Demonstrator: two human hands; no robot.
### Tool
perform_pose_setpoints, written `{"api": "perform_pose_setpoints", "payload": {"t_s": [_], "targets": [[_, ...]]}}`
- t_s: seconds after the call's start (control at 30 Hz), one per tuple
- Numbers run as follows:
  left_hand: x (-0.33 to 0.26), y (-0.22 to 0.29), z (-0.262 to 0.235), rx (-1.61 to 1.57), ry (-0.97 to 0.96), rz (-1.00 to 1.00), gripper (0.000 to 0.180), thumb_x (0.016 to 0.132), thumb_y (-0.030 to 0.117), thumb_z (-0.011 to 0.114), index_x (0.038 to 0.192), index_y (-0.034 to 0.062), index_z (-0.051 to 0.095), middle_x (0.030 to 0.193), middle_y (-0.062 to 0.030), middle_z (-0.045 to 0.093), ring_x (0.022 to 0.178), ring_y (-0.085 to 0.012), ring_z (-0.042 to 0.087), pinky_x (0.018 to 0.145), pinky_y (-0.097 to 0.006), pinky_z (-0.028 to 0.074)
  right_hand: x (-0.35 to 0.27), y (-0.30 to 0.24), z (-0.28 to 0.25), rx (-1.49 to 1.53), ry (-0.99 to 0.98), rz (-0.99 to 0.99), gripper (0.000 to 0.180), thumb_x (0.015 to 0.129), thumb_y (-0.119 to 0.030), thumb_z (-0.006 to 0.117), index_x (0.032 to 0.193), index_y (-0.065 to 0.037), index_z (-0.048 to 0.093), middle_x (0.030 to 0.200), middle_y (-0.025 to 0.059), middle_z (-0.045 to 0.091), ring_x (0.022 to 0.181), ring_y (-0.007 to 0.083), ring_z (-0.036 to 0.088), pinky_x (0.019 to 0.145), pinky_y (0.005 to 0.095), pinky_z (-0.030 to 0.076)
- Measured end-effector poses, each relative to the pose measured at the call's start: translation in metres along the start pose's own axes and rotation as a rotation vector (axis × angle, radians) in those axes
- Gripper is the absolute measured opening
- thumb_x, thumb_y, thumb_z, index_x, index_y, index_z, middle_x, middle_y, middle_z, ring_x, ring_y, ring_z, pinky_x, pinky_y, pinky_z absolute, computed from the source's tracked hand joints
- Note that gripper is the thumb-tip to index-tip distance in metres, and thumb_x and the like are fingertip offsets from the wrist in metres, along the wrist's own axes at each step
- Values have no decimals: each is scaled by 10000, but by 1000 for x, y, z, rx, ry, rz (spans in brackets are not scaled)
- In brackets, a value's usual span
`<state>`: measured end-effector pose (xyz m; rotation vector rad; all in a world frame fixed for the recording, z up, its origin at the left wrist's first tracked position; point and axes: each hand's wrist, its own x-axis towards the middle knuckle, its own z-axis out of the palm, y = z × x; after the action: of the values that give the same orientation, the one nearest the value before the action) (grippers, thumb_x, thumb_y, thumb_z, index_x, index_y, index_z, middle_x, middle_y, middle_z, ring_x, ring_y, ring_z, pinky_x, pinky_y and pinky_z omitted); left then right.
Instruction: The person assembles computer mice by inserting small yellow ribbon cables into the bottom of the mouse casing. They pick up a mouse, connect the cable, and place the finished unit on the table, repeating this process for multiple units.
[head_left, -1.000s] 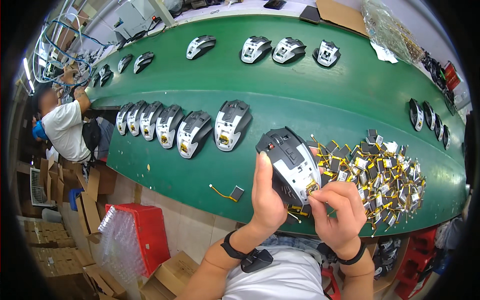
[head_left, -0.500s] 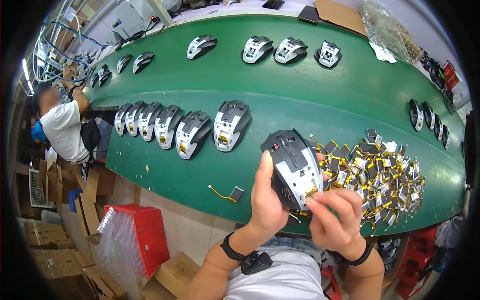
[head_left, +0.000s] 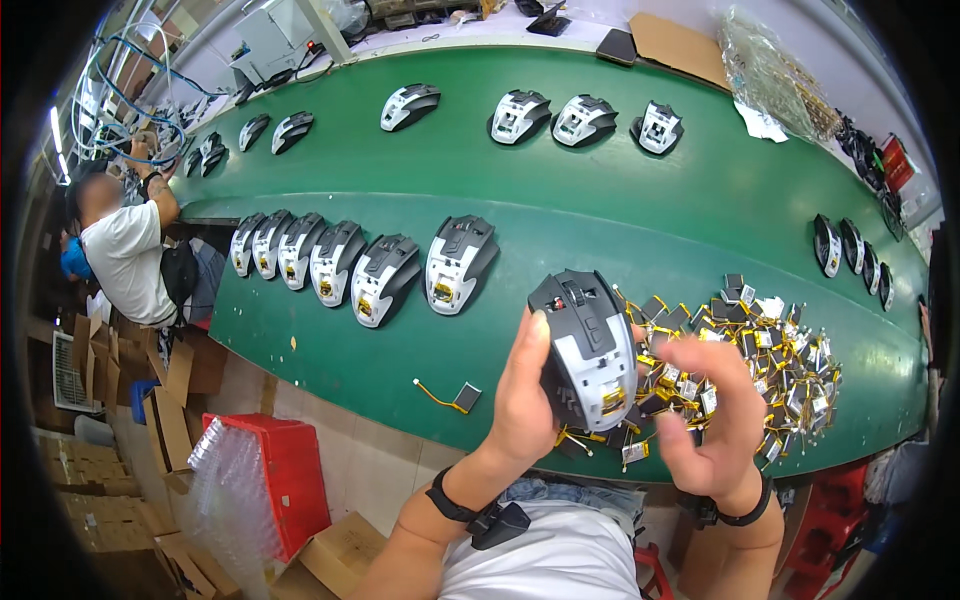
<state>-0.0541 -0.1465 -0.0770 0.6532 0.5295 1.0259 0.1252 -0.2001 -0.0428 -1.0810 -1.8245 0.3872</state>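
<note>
A black and white computer mouse (head_left: pixel 590 340), its cover off, is gripped in my left hand (head_left: pixel 518 410), whose fingers wrap its left side and underside. A yellow-taped piece shows in the cavity at the mouse's lower end. My right hand (head_left: pixel 715 425) hovers just right of the mouse, thumb and fingers apart, with nothing in it. Behind and beside it spreads a heap of small wired battery packs (head_left: pixel 792 365). One loose battery pack (head_left: pixel 467 397), with a yellow lead, lies left of my left hand.
A row of uncovered mice (head_left: pixel 385 280) stands on the green table (head_left: pixel 620 215) at left. More mice (head_left: pixel 520 117) sit along the far side, and several dark-sided ones (head_left: pixel 828 245) at right. A person (head_left: pixel 130 245) works at far left. Below are a red crate (head_left: pixel 295 480) and cardboard boxes (head_left: pixel 340 555).
My right hand has let go of the mouse's lower end and moved right, its fingers opening. The mouse stays in my left hand, slightly lower in view.
</note>
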Motion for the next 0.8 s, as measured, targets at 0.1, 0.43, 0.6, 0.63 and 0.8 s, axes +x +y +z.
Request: {"api": "perform_pose_setpoints", "payload": {"t_s": [0.1, 0.43, 0.6, 0.63, 0.8], "targets": [[0, -6, 6, 133, 35, 109, 569, 1041, 435, 275, 1410, 9, 355, 1321, -183, 530, 1193, -283, 564, 1010, -424, 466, 17, -6, 10, 78, -191, 207, 929, 697, -273, 849, 1432, 11, 356, 1414, 274, 409, 1199, 417, 542, 954, 419, 482], [-22, 52, 22, 686, -639, 111, 534, 941, 139, 458, 1436, -44, 378, 1461, -209, 433, 1348, -312, 430, 1105, -439, 332, 78, 194, -74, -635, 48, 568, 600, 877, -420, 636, 1346, -78, 486, 1089, 256, 662, 970, 405, 656, 850, 445, 517], [-64, 60, 62, 782, -867, 886, 246, 789, 99, 633, 1009, -10, 644, 986, -177, 604, 935, -327, 604, 786, -478, 490, 82, 256, -119, -1448, -405, 733, 536, 885, -459, 608, 1202, -30, 557, 1099, 247, 650, 1102, 457, 577, 866, 568, 493], [-69, 60, 66, 779, -775, 969, 247, 761, 113, 668, 980, 1, 643, 912, -163, 601, 872, -331, 602, 734, -479, 495, 81, 270, -120, -1608, -368, 506, 503, 880, -438, 615, 1164, -24, 583, 1083, 222, 652, 1112, 458, 555, 875, 591, 480], [-71, 51, 59, 722, -398, 1316, 110, 791, 123, 680, 848, 30, 681, 906, -139, 646, 756, -283, 612, 633, -372, 508, 171, 282, -55, -926, -232, 391, 729, 874, -484, 595, 1378, 13, 423, 1200, 292, 608, 1111, 434, 584, 954, 464, 470]]}}
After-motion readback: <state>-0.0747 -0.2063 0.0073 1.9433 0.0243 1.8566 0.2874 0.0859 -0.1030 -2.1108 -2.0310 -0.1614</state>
